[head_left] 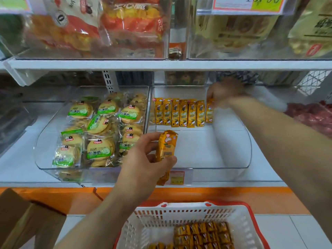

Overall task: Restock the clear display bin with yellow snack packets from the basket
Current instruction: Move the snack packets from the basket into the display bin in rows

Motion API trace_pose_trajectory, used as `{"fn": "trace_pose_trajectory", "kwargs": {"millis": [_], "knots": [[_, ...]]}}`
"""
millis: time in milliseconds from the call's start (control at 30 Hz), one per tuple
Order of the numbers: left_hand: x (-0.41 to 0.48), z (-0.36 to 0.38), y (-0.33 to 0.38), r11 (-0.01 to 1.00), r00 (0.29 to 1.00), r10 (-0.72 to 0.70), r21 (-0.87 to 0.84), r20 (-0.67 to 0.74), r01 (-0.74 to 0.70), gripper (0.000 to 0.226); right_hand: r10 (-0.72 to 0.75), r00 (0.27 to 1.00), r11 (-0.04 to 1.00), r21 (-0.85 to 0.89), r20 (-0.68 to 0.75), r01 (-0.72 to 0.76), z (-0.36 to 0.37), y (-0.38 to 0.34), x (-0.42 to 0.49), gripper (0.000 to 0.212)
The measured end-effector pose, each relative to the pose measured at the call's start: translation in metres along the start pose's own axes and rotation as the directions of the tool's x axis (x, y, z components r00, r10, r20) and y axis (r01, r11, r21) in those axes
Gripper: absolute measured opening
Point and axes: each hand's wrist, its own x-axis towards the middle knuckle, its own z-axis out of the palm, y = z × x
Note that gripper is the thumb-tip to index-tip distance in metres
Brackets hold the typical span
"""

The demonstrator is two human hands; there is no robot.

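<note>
White plastic basket [179,211] with a red rim sits lowest in view, just below the shelf, holding loose yellow snack packets [203,234] in its right half. Above it, the left hand [143,164] hovers at the front edge of the clear display bin [233,169], its grip clamped around a small bunch of yellow packets [166,146] held upright; 1 end pokes out beneath the palm. The bin stands on a white shelf [265,175] with an orange front strip. Its floor is mostly bare, and a row of packets [179,114] stands upright against the back wall, starting at the left corner. The right hand [224,92], blurred, reaches to the right end of that row, its grip pinching the top of 1 end packet [209,110], which stands just beside the others. A second clear bin [41,159] on the left holds round biscuits in green-labelled wrappers [98,133]. A price label [177,177] hangs on the bin's front. A cardboard box [21,221] sits at lower left.
</note>
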Motion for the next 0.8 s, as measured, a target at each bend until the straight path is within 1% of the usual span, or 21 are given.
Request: {"fn": "trace_pose_trajectory", "kwargs": {"millis": [67, 167, 233, 267, 333, 367, 400, 433, 467, 500, 567, 633, 667, 700, 767, 800], "knots": [[0.001, 0.0, -0.001, 1.0, 1.0, -0.003, -0.005, 0.003, 0.003, 0.045, 0.011, 1.0, 0.995, -0.103, 0.016, -0.009, 0.004, -0.008, 0.004, 0.016], [0.001, 0.001, -0.001, 1.0, 1.0, -0.016, -0.008, -0.015, 0.016, 0.046, -0.004, 0.999, 0.972, -0.237, -0.039, -0.005, 0.008, -0.015, 0.003, 0.02], [-0.001, 0.002, 0.0, 0.999, 0.999, -0.034, -0.009, -0.026, 0.033, 0.047, 0.008, 0.998, 0.976, -0.216, -0.07, -0.023, 0.004, -0.013, -0.004, 0.026], [-0.001, 0.003, 0.0, 0.999, 0.999, -0.038, -0.011, -0.028, 0.038, 0.048, 0.022, 0.996, 0.985, -0.17, -0.089, -0.037, 0.0, -0.011, -0.009, 0.029], [-0.003, 0.004, 0.001, 0.999, 0.999, -0.038, -0.021, -0.026, 0.037, 0.046, 0.056, 0.992, 0.998, 0.004, -0.113, -0.055, -0.01, -0.008, -0.028, 0.034], [-0.004, 0.005, 0.001, 0.999, 0.999, -0.038, -0.02, -0.022, 0.037, 0.044, 0.066, 0.99, 0.99, 0.129, -0.125, -0.05, -0.015, -0.009, -0.044, 0.034], [-0.005, 0.007, 0.003, 0.999, 0.999, -0.038, -0.014, -0.015, 0.038, 0.043, 0.073, 0.987, 0.959, 0.282, -0.141, -0.031, -0.019, -0.01, -0.063, 0.03], [-0.007, 0.009, 0.004, 0.999, 0.999, -0.034, -0.001, -0.007, 0.034, 0.042, 0.078, 0.986, 0.888, 0.46, -0.147, -0.002, -0.021, -0.014, -0.087, 0.024], [-0.008, 0.013, 0.006, 1.0, 1.0, -0.027, 0.013, 0.002, 0.027, 0.042, 0.076, 0.988, 0.777, 0.629, -0.137, 0.028, -0.023, -0.02, -0.113, 0.017], [-0.01, 0.016, 0.007, 1.0, 1.0, -0.02, 0.024, 0.011, 0.02, 0.043, 0.056, 0.992, 0.641, 0.766, -0.115, 0.052, -0.025, -0.028, -0.139, 0.012], [-0.016, 0.023, 0.01, 1.0, 0.999, -0.015, 0.028, 0.035, 0.014, 0.045, -0.018, 0.997, 0.391, 0.918, -0.068, 0.07, -0.028, -0.046, -0.186, 0.013], [-0.022, 0.03, 0.012, 0.999, 0.998, -0.003, 0.039, 0.066, 0.001, 0.044, -0.06, 0.998, 0.214, 0.976, -0.032, 0.044, -0.029, -0.06, -0.219, 0.019], [-0.025, 0.034, 0.013, 0.999, 0.997, 0.006, 0.044, 0.078, -0.01, 0.044, -0.057, 0.998, 0.159, 0.987, -0.019, 0.028, -0.028, -0.065, -0.231, 0.021], [-0.029, 0.037, 0.014, 0.999, 0.996, 0.015, 0.043, 0.086, -0.019, 0.043, -0.042, 0.999, 0.138, 0.99, -0.017, 0.023, -0.027, -0.068, -0.24, 0.022], [-0.034, 0.043, 0.016, 0.999, 0.995, 0.026, 0.032, 0.097, -0.029, 0.042, -0.013, 1.0, 0.162, 0.986, -0.022, 0.024, -0.025, -0.069, -0.252, 0.025], [-0.037, 0.045, 0.017, 0.999, 0.995, 0.032, 0.025, 0.099, -0.034, 0.041, -0.006, 1.0, 0.15, 0.989, -0.01, 0.011, -0.024, -0.067, -0.255, 0.026]]}}
